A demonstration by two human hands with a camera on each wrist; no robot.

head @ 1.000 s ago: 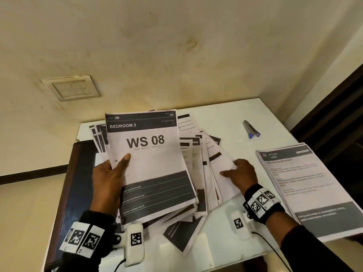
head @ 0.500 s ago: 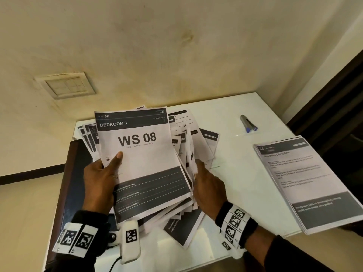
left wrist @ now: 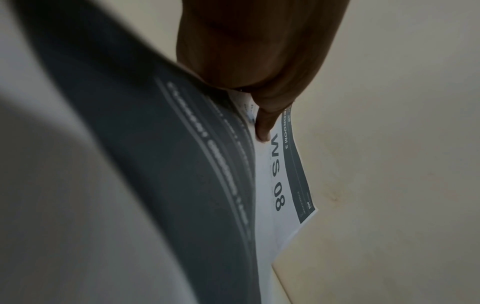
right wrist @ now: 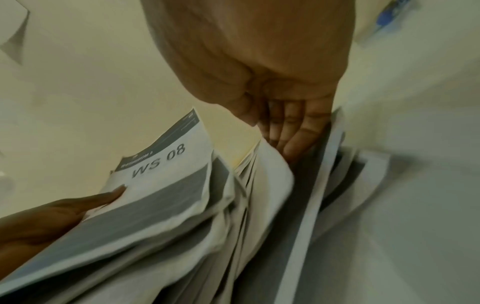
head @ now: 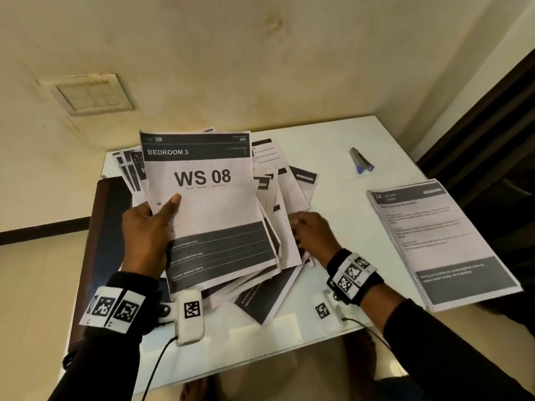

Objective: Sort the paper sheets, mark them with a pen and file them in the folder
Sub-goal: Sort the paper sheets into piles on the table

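From the head camera, the left hand (head: 146,235) grips the WS 08 sheet (head: 208,209) atop the fanned stack, thumb on top. Left wrist: same pinch. Right wrist: the right hand (right wrist: 285,127), fingers straight, slides under loose sheets (right wrist: 324,185) just right of the stack.

At table centre, fanned heap of printed paper sheets (head: 278,198), topped by white "WS 08" sheet (head: 208,204). At nine o'clock of the heap, dark flat folder (head: 101,227), partly beneath it. At three o'clock, neat stack of printed sheets (head: 440,241). At one o'clock, well apart, grey blue-tipped pen (head: 361,160) on white table (head: 333,146).
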